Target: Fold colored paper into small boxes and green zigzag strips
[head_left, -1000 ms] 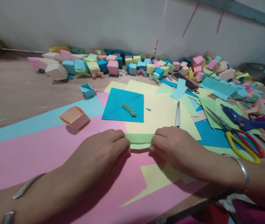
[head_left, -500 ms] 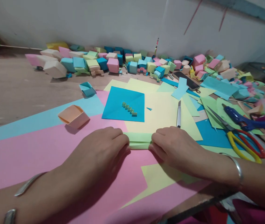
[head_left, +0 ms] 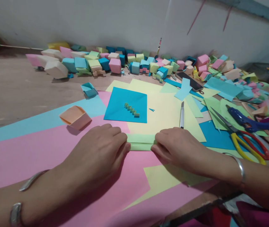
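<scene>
A folded strip of light green paper (head_left: 141, 142) lies between my hands, with a crease running along its length. My left hand (head_left: 106, 146) is closed on its left end, fingers curled and thumb pressed at the edge. At the right end, my right hand (head_left: 174, 145) pinches the strip the same way. Just behind it sits a blue paper square (head_left: 115, 107) with a small zigzag-folded green strip (head_left: 131, 109) on top. A utility knife (head_left: 182, 116) with its blade out lies beyond my right knuckles. An open peach paper box (head_left: 75, 117) stands left of the square.
Scissors (head_left: 240, 138) with yellow and red handles and a blue glue gun (head_left: 245, 119) lie at right. Several paper cubes (head_left: 114, 66) line the wall. A phone (head_left: 190, 81) and a small teal paper box (head_left: 89, 90) are farther back. Pink sheets (head_left: 42, 151) cover the front.
My left hand has shifted slightly left and its thumb has moved along the strip's end. The strip's front layer looks flatter. My right hand stays nearly in place, still gripping.
</scene>
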A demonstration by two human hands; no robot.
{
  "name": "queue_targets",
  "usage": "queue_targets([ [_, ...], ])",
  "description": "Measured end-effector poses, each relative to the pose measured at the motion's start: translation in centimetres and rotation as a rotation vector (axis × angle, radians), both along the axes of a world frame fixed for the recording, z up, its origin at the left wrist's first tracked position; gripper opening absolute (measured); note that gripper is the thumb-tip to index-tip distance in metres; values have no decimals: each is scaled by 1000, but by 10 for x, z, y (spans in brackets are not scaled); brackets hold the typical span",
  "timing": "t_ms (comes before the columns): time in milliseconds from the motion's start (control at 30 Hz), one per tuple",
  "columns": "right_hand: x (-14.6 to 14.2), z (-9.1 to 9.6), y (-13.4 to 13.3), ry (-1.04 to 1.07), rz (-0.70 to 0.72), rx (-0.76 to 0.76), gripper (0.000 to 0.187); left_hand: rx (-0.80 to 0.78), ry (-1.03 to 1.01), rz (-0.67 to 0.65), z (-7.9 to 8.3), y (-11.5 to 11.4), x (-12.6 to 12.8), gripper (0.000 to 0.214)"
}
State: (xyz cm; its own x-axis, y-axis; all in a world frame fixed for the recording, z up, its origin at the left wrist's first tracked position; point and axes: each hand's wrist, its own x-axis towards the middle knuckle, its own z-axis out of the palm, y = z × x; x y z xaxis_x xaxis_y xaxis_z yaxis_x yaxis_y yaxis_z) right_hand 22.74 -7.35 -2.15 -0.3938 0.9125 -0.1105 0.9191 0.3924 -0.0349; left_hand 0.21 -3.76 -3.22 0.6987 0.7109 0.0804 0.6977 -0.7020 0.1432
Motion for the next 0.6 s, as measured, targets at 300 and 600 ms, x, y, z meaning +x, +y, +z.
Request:
queue_targets([
  [300,-4,9,6,-49,-63,-127,32,-7,5,-27,-1,1,3,31],
  [600,-2,5,9,-102,-67,-111,41,-17,7,4,-1,3,-1,30],
])
